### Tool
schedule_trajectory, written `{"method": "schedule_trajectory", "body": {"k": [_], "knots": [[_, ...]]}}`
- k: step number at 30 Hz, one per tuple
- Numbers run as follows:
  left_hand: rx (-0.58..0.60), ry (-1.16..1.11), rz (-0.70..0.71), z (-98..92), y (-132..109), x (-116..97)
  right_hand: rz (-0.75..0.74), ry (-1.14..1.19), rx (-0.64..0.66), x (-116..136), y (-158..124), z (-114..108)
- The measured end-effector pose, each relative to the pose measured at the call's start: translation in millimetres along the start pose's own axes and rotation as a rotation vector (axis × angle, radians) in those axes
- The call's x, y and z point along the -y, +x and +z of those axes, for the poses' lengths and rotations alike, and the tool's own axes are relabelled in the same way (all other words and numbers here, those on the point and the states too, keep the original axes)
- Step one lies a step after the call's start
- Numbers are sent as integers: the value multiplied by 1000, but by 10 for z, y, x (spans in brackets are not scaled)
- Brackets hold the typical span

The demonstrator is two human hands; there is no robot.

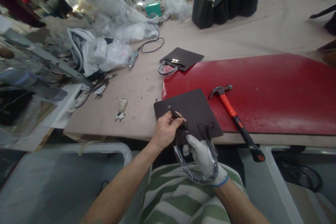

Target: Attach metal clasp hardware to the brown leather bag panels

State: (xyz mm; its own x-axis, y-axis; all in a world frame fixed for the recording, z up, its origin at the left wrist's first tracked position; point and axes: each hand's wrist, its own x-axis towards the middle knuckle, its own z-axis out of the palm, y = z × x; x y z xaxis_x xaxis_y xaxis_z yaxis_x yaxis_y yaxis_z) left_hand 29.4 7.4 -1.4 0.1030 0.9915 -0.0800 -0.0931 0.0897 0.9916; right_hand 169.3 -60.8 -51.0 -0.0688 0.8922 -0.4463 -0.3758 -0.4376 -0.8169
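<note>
My bare left hand is closed around a short dark metal punch, held at a slant with its lower end at the dark brown bag panel. The panel lies partly on the red sheet, its near edge over the table's front. Plastic wrap covers its curved handle, which hangs toward me. My right hand, in a white glove, has its fingers bent at the panel's near edge, inside the handle loop, and grips that edge. Right of the panel rests a claw hammer with an orange and black handle.
A second bag panel with a wrapped handle lies beyond, partly on the red sheet. A small pale tool and a corded power tool lie left. Black bags stand behind. Grey bins flank me.
</note>
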Motion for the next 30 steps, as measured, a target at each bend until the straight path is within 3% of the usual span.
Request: {"method": "schedule_trajectory", "body": {"k": [6, 10, 30], "knots": [[53, -136, -128, -2, 40, -32, -8, 104, -6, -71, -25, -11], [48, -196, -202, -68, 8, -25, 4, 86, 72, -151, -18, -63], [50, -167, -149, -177, -86, -5, 95, -43, 82, -7, -102, -10]]}}
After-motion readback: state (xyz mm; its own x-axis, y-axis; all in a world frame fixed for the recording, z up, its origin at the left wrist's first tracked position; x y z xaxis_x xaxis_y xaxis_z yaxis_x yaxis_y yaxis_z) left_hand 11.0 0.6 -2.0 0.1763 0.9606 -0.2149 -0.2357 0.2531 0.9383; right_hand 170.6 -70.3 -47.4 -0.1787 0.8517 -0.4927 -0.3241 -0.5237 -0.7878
